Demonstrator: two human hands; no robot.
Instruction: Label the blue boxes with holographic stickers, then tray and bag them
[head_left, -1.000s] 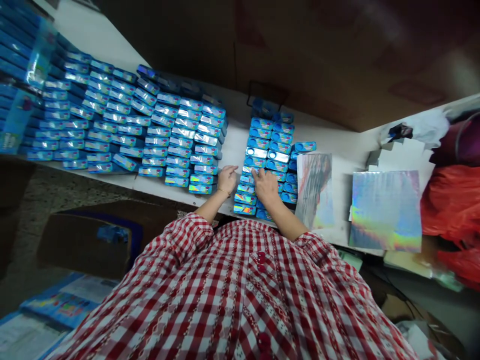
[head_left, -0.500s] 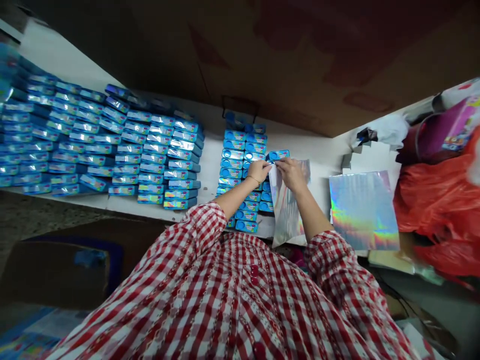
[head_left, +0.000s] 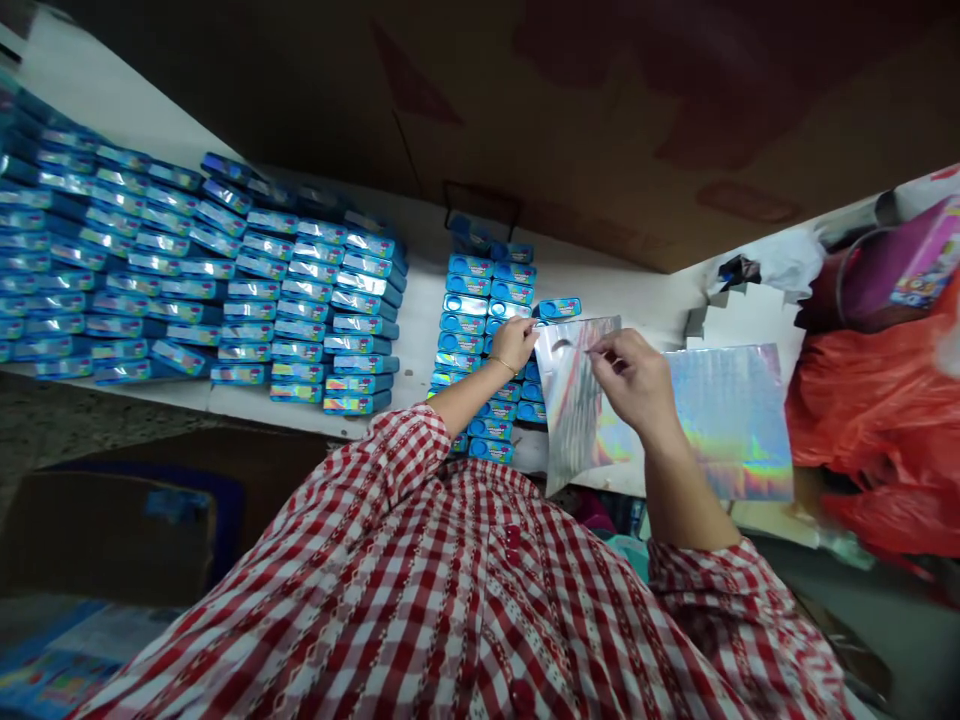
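Silvery, rainbow-sheened sheet (head_left: 574, 410) is laid at the counter (head_left: 417, 372), just right of the rows of blue boxes (head_left: 490, 430). Its upper-left corner appears pinched by the left hand (head_left: 514, 345); the right hand (head_left: 641, 382) is curled above it, and whether anything is gripped there cannot be told. Creasing is best avoided if the corner is kept steady and fingertips are moved slowly.

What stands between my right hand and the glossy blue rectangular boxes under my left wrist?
A silvery, iridescent sheet lies between your right hand and those blue boxes, with your left hand at its upper-left corner.
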